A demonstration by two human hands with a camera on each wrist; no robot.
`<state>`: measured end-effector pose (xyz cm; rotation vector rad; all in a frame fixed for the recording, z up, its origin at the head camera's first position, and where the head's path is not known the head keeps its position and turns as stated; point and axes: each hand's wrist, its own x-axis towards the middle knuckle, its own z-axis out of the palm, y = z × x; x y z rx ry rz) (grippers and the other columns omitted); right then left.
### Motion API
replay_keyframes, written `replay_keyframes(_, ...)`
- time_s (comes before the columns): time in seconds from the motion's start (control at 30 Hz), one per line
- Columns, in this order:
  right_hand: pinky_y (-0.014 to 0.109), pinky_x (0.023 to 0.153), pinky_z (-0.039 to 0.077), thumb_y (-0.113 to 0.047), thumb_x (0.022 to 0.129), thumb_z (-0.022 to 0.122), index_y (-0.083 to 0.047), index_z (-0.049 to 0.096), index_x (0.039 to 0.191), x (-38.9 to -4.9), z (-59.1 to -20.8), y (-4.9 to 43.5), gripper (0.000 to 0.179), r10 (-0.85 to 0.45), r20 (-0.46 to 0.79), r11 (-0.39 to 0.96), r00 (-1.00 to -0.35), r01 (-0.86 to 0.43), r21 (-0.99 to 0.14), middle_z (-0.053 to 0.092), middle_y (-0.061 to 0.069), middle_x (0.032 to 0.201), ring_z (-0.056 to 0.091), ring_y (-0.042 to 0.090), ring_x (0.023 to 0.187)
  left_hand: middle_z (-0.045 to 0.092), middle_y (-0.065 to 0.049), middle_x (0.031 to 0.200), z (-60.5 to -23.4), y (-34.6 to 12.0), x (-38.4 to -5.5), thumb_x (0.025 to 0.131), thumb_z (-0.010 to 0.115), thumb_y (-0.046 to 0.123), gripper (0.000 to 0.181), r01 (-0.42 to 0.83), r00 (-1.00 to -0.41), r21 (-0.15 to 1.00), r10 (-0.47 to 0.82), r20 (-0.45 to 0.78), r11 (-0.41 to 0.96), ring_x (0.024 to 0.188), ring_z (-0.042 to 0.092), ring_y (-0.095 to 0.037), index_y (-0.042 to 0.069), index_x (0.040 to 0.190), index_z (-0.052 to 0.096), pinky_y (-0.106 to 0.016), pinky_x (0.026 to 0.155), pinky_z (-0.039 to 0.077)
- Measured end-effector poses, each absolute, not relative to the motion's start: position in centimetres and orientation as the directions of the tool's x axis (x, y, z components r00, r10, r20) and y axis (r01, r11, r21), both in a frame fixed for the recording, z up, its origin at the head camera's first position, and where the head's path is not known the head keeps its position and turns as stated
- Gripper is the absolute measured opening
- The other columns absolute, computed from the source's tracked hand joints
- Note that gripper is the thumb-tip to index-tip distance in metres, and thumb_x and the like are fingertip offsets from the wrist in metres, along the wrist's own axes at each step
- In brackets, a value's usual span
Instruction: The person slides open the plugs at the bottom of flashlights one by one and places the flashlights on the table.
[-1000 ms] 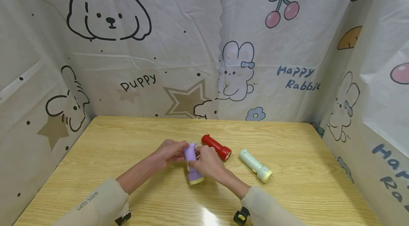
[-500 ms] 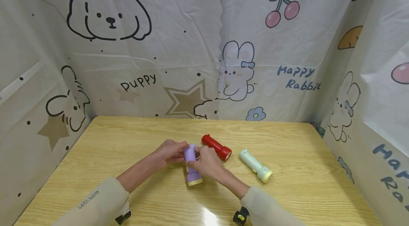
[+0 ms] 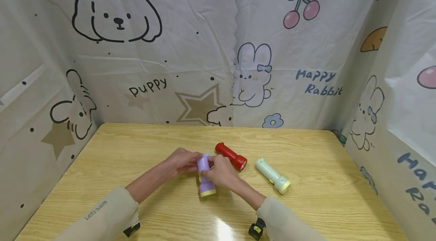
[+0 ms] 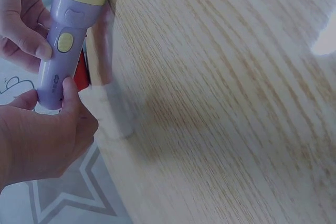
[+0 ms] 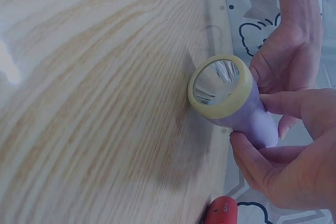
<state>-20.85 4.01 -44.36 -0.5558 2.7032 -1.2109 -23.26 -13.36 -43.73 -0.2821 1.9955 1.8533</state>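
Both hands hold a purple flashlight (image 3: 203,169) with a pale yellow lens ring, tilted with its lens end toward the person. My left hand (image 3: 182,160) pinches the tail end between thumb and fingers; in the left wrist view this hand (image 4: 47,135) grips just below the printed logo. My right hand (image 3: 221,171) grips the barrel from the other side, its thumb beside the yellow switch (image 4: 65,42). The reflector (image 5: 216,82) shows in the right wrist view, and it is unlit. Part of the barrel is hidden behind the right fingers.
A red flashlight (image 3: 231,156) lies just behind the right hand on the wooden table (image 3: 136,139). Farther right lies a pale green flashlight (image 3: 272,176) with a yellow rim. Printed cloth (image 3: 190,55) hangs round the back and sides of the table.
The purple flashlight's lens end has swung slightly left, so it stands more upright in the head view. Both hands keep their grip in nearly the same place; the other flashlights have not moved.
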Motion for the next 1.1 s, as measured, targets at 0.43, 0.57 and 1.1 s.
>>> replay_keyframes(0.43, 0.025, 0.057, 0.056, -0.012, 0.085, 0.076, -0.002, 0.072, 0.096, -21.2, -44.7, 4.1, 0.015, -0.372, 0.014, 0.61, -0.928, -0.256, -0.75, 0.071, 0.008, 0.088, 0.064, 0.012, 0.071, 0.072, -0.016, 0.089, -44.3, -13.1, -23.3, 0.098, 0.065, 0.012, 0.032, -0.389, -0.911, 0.916, 0.108, -0.399, 0.099, 0.076, 0.069, -0.018, -0.017, 0.112, 0.062, -0.027, 0.073, 0.06)
replay_keyframes(0.57, 0.024, 0.056, 0.055, -0.012, 0.085, 0.077, -0.003, 0.072, 0.094, -21.3, -44.7, 4.0, 0.014, -0.376, 0.019, 0.611, -0.926, -0.263, -0.746, 0.071, 0.007, 0.086, 0.063, 0.011, 0.069, 0.072, -0.016, 0.089, -44.3, -13.0, -23.3, 0.098, 0.065, 0.012, 0.032, -0.374, -0.919, 0.92, 0.088, -0.385, 0.116, 0.077, 0.07, -0.019, -0.017, 0.112, 0.062, -0.028, 0.073, 0.06)
replay_keyframes(1.1, 0.024, 0.051, 0.052, -0.016, 0.084, 0.079, -0.009, 0.067, 0.081, -21.6, -45.1, 4.0, 0.014, -0.363, 0.018, 0.62, -0.932, -0.255, -0.742, 0.065, -0.001, 0.071, 0.061, 0.009, 0.061, 0.072, -0.019, 0.089, -44.9, -13.0, -23.7, 0.096, 0.067, 0.011, 0.03, -0.319, -0.941, 0.933, 0.064, -0.333, 0.166, 0.076, 0.07, -0.019, -0.016, 0.109, 0.065, -0.028, 0.07, 0.06)
